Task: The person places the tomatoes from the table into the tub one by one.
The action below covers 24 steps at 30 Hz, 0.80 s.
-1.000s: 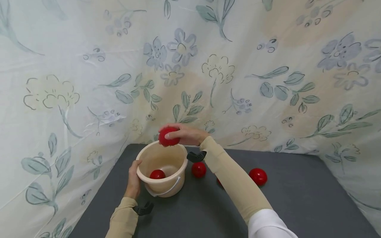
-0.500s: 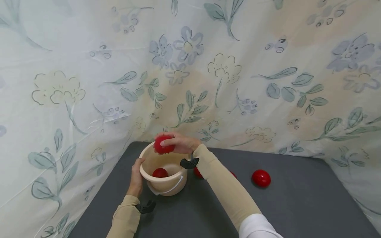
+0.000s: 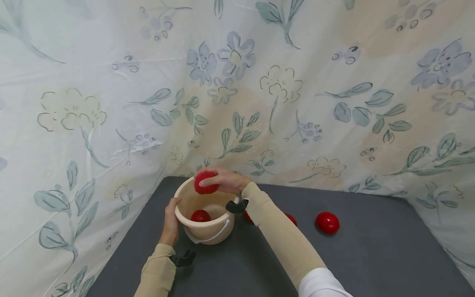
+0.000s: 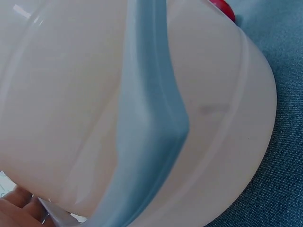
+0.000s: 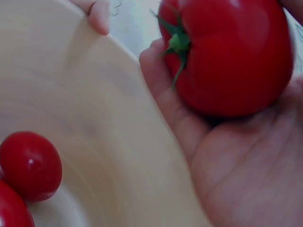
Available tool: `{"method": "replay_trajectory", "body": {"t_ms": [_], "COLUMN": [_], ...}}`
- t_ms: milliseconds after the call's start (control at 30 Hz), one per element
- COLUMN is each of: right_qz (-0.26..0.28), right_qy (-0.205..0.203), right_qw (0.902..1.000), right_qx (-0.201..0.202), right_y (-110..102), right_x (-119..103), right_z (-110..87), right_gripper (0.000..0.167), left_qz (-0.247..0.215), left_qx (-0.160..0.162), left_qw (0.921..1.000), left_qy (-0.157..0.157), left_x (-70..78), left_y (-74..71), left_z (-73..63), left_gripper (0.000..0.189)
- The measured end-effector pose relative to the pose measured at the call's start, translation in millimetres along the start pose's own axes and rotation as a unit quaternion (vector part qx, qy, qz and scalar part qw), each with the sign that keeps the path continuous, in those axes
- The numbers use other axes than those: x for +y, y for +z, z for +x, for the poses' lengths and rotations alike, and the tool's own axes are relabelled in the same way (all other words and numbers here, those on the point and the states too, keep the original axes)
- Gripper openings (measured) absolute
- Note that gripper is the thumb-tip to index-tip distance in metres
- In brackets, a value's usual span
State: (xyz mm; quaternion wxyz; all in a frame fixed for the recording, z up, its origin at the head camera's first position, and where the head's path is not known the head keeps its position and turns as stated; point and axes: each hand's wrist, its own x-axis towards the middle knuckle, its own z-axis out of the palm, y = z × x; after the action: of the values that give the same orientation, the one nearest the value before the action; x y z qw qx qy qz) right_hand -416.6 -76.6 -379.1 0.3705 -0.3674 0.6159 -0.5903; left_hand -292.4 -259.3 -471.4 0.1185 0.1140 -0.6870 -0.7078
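Observation:
A cream plastic bucket (image 3: 202, 233) stands on the dark table, tilted slightly in the head view. My left hand (image 3: 170, 222) grips its left side, thumb over the rim. In the left wrist view, fingertips (image 4: 21, 208) show at the lower left beside the bucket wall. Over the bucket's mouth, my right hand (image 3: 231, 181) holds a red tomato (image 3: 204, 186) with a green stem (image 5: 179, 42). Inside the bucket lies a tomato (image 3: 200, 215); the right wrist view shows two there, one tomato (image 5: 31, 165) beside another (image 5: 12, 208) cut by the frame edge.
Right of the bucket, a tomato (image 3: 328, 223) rests on the table (image 3: 363, 255). Two more tomatoes, one of them a tomato (image 3: 291, 219) behind the right sleeve, are partly hidden by that arm. The bucket's white handle (image 3: 219, 232) hangs at the front. A floral curtain (image 3: 237, 82) rises behind.
My right hand has lowered the tomato from above the far rim to the bucket's mouth. The left hand keeps its grip on the bucket. The view has shifted slightly.

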Motion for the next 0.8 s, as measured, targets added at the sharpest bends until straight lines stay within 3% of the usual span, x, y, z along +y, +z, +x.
{"method": "replay_trajectory", "body": {"t_ms": [167, 633, 800], "right_qz": [-0.042, -0.015, -0.008], "right_qy": [0.024, 0.033, 0.007], "right_qw": [0.9987, 0.9993, 0.9996], "right_qx": [-0.013, -0.012, -0.025], "right_y": [0.7, -0.5, -2.1], "right_x": [0.3, 1.8, 2.3], "right_z": [1.2, 1.1, 1.4], "right_gripper": [0.050, 0.047, 0.050], "left_qz": [0.005, -0.002, -0.006], "left_qx": [0.006, -0.003, -0.001], "left_qw": [1.0000, 1.0000, 1.0000], "left_qy": [-0.003, 0.001, -0.003], "left_x": [0.2, 0.1, 0.6], "left_y": [0.4, 0.3, 0.5], "left_z": [0.3, 1.0, 2.4], "left_gripper": [0.063, 0.064, 0.066]}}
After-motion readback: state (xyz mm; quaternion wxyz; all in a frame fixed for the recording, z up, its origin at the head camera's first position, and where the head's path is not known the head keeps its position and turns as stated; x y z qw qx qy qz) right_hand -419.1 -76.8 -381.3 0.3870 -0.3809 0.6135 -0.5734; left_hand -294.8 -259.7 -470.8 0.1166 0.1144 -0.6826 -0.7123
